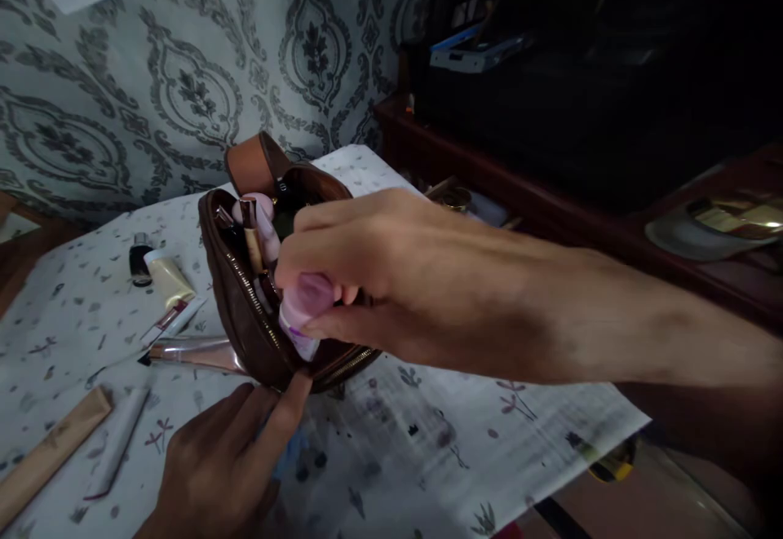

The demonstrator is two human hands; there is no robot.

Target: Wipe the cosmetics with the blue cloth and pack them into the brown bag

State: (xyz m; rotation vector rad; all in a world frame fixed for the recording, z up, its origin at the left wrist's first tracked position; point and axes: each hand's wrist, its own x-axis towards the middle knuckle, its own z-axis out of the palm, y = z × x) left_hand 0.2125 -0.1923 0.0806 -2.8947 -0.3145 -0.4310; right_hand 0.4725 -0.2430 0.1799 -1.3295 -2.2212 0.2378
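A brown zippered cosmetics bag [245,311] stands unzipped on the table, its flap at the back. Over its opening, my right hand [360,254] is closed around a small bottle with a pink cap [309,298], tilted, its lower end at the bag's front. At the near rim, my left hand [226,457] holds the bag's edge, one digit on the rim and the other fingers against the outside. Inside show a round pink item [255,206] and several tubes, among them a beige one [252,247]. My right hand hides part of the contents.
Left of the bag lie a dark nail polish bottle [140,260], a cream tube [170,278], a shiny pinkish tube [196,353], a white tube [119,441] and a long tan item [55,457]. The patterned cloth [489,441] covers the table. A dark wooden cabinet [440,156] adjoins right.
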